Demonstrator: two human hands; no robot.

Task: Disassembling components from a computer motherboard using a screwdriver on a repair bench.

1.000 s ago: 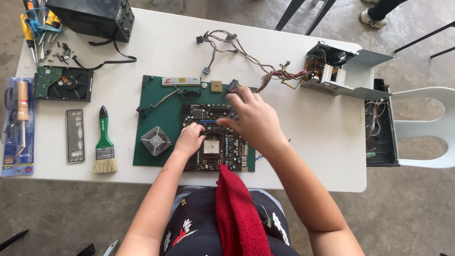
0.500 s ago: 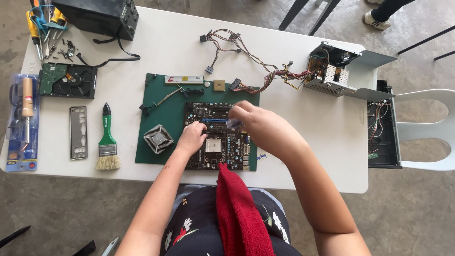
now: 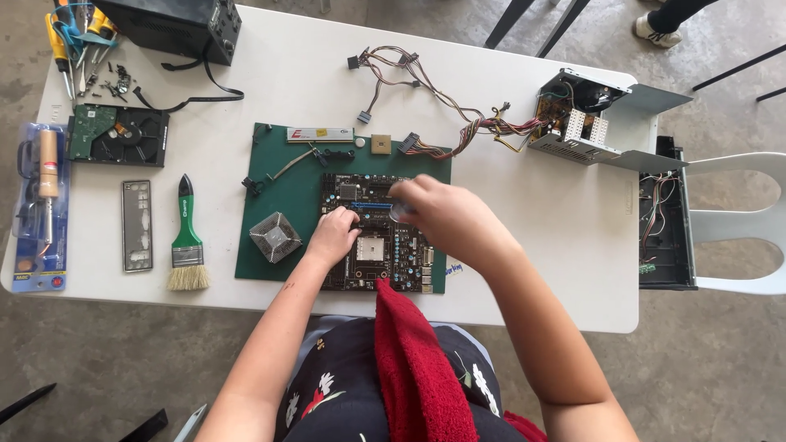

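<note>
A dark motherboard (image 3: 403,255) lies on a green mat (image 3: 270,176) in front of me. My left hand (image 3: 332,237) rests on the board's left part, fingers curled, pressing it down beside the square socket (image 3: 370,248). Over the board's upper middle, my right hand (image 3: 442,214) pinches a small greyish object (image 3: 399,213) in its fingertips; what the object is stays unclear. A finned heatsink (image 3: 275,237) sits on the mat just left of my left hand. A memory stick (image 3: 319,135) and a small square chip (image 3: 381,144) lie along the mat's far edge.
Left of the mat lie a green-handled brush (image 3: 187,241), a metal port plate (image 3: 137,225), an open hard drive (image 3: 119,135), a packaged soldering iron (image 3: 41,205) and screwdrivers (image 3: 74,41). An open power supply (image 3: 581,123) trails cables (image 3: 426,90). A red towel (image 3: 417,360) is on my lap.
My right hand has come from the mat's far edge toward me and now hovers over the board's upper middle. My left hand has stayed on the board.
</note>
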